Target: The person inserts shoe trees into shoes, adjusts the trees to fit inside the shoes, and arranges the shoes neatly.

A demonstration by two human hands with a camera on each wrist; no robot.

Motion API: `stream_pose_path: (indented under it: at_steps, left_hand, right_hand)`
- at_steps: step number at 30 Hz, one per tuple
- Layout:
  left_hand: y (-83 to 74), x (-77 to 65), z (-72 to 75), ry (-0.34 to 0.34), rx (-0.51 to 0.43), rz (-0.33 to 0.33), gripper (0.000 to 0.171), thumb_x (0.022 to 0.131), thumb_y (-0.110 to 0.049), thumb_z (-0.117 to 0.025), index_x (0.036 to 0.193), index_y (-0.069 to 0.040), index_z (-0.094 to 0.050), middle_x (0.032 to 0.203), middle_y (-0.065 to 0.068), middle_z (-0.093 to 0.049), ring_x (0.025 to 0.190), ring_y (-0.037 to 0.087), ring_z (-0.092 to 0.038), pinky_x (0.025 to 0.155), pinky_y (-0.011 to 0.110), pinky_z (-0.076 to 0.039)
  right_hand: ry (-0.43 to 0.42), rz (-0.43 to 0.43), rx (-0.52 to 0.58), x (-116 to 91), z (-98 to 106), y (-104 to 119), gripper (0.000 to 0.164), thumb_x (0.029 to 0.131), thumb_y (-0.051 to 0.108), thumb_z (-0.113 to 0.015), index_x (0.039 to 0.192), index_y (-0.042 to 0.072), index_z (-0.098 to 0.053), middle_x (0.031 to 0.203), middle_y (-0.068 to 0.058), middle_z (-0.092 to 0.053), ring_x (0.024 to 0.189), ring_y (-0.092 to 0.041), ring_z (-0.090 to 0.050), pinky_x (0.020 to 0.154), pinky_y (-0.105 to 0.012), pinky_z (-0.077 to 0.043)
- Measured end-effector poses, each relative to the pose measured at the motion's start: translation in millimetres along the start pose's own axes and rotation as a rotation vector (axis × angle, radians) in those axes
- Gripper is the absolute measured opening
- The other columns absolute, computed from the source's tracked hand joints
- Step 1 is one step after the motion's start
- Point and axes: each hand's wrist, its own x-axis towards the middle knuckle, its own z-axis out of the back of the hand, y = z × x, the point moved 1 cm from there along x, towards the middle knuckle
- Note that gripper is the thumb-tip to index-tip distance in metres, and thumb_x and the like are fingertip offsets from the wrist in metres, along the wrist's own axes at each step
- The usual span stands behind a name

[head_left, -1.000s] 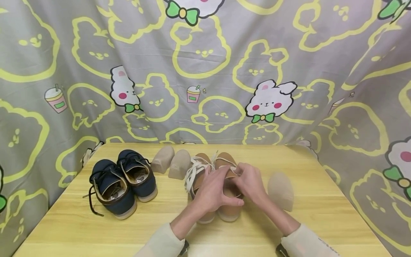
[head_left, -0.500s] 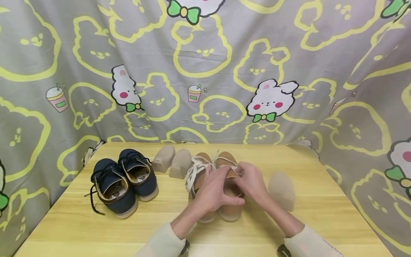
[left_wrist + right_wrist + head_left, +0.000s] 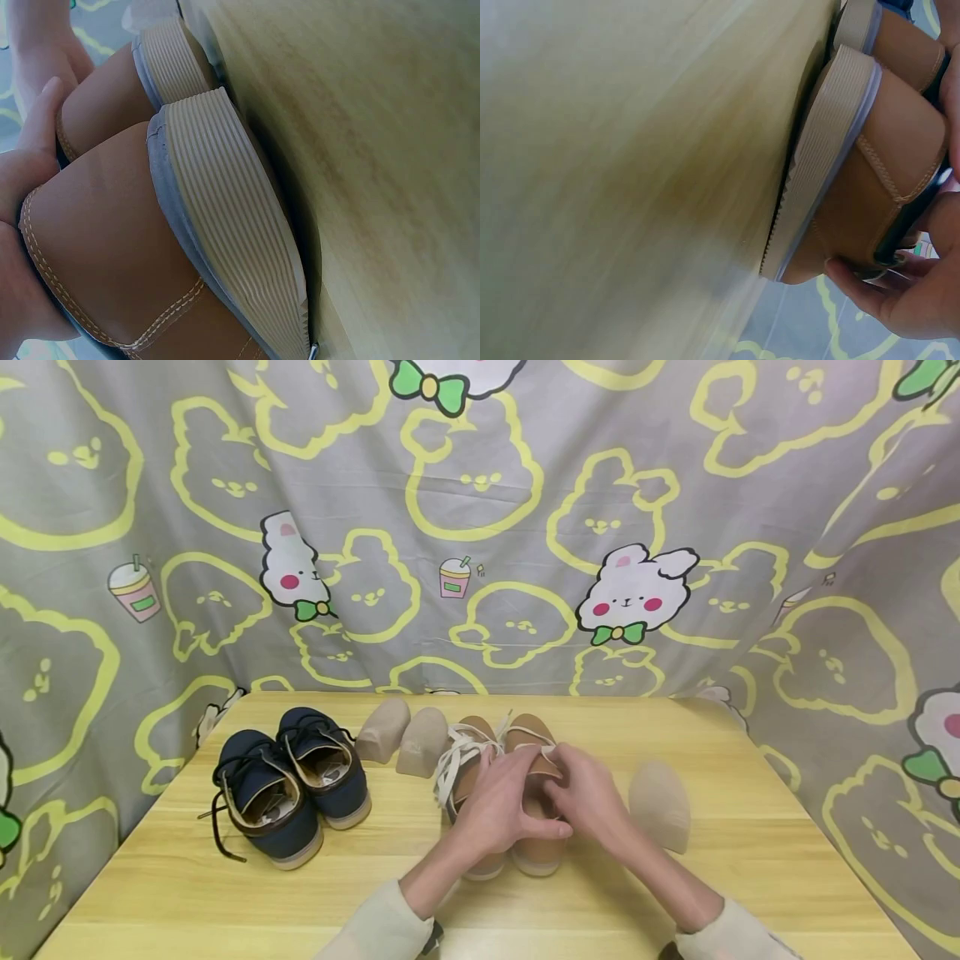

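Observation:
A pair of brown lace-up shoes stands side by side on the table, toes pointing away. My left hand (image 3: 491, 806) reaches across the left brown shoe (image 3: 471, 727). Its fingers bend over the front of the opening of the right brown shoe (image 3: 534, 853), and its thumb stretches over that shoe's heel. From the other side, my right hand (image 3: 592, 793) grips the right shoe's collar near the laces, fingers bent at the edge, as the right wrist view also shows. White laces (image 3: 459, 756) lie loose over the left shoe. The hands hide much of the right shoe's opening.
Two dark blue shoes (image 3: 281, 835) with dark laces stand on the left. Two beige toe-shaped inserts (image 3: 423, 739) sit between the pairs, and another beige insert (image 3: 660, 806) lies right of my right hand. A patterned grey curtain (image 3: 517, 560) hangs behind the wooden table (image 3: 742, 827).
My right hand has turned slightly at the shoe's edge, and its forearm has swung a little to the right. The left hand and both pairs of shoes keep their places.

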Motion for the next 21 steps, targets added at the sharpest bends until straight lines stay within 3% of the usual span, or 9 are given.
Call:
stream_pose_path:
  at_steps: [5, 8, 11, 14, 18, 21]
  left_hand:
    - [0.6, -0.2, 0.1, -0.016, -0.004, -0.026, 0.104, 0.066, -0.062, -0.087, 0.149, -0.016, -0.046, 0.152, 0.001, -0.052, 0.142, 0.021, -0.047, 0.122, 0.066, -0.013]
    - [1.0, -1.0, 0.7, -0.022, -0.008, -0.032, 0.103, 0.066, -0.062, -0.087, 0.149, -0.016, -0.047, 0.151, 0.001, -0.053, 0.142, 0.02, -0.047, 0.121, 0.068, -0.014]
    - [1.5, -1.3, 0.6, -0.021, -0.014, -0.032, 0.102, 0.067, -0.062, -0.086, 0.148, -0.016, -0.047, 0.151, 0.001, -0.053, 0.142, 0.021, -0.047, 0.121, 0.068, -0.014]
    - [1.7, -1.4, 0.2, -0.011, -0.015, -0.023, 0.102, 0.068, -0.064, -0.085, 0.149, -0.016, -0.046, 0.152, 0.001, -0.052, 0.142, 0.021, -0.046, 0.121, 0.067, -0.013]
    - [0.9, -1.3, 0.3, 0.0, -0.004, -0.013, 0.104, 0.068, -0.066, -0.084, 0.15, -0.017, -0.045, 0.153, 0.0, -0.051, 0.144, 0.02, -0.045, 0.122, 0.067, -0.013]
    - [0.4, -1.0, 0.5, -0.008, -0.003, -0.023, 0.104, 0.067, -0.064, -0.085, 0.15, -0.017, -0.045, 0.153, -0.001, -0.051, 0.144, 0.02, -0.045, 0.121, 0.067, -0.012]
  right_hand:
    - [0.034, 0.052, -0.034, -6, 3, 1, 0.044, 0.088, 0.01, -0.074, 0.13, 0.006, -0.066, 0.127, -0.012, -0.071, 0.113, -0.028, -0.067, 0.097, -0.048, -0.054]
    - [0.069, 0.061, -0.034, -9, 6, 1, 0.049, 0.089, 0.011, -0.073, 0.137, 0.007, -0.062, 0.129, -0.011, -0.07, 0.098, -0.022, -0.068, 0.088, -0.043, -0.055]
    - [0.121, 0.041, -0.014, -10, 9, 0, 0.054, 0.091, 0.013, -0.073, 0.143, 0.01, -0.058, 0.108, -0.01, -0.074, 0.071, -0.014, -0.059, 0.071, -0.033, -0.051]
    - [0.168, 0.012, 0.006, -10, 11, -1, 0.058, 0.091, 0.014, -0.072, 0.147, 0.013, -0.055, 0.079, -0.002, -0.066, 0.057, -0.009, -0.048, 0.059, -0.026, -0.044]
    - [0.185, 0.004, 0.032, -11, 15, -2, 0.059, 0.092, 0.013, -0.071, 0.148, 0.014, -0.054, 0.069, 0.004, -0.055, 0.059, -0.008, -0.051, 0.052, -0.024, -0.043]
    - [0.191, -0.008, 0.098, -12, 18, -3, 0.058, 0.092, 0.009, -0.071, 0.147, 0.013, -0.054, 0.086, -0.005, -0.069, 0.066, -0.008, -0.06, 0.051, -0.024, -0.047]
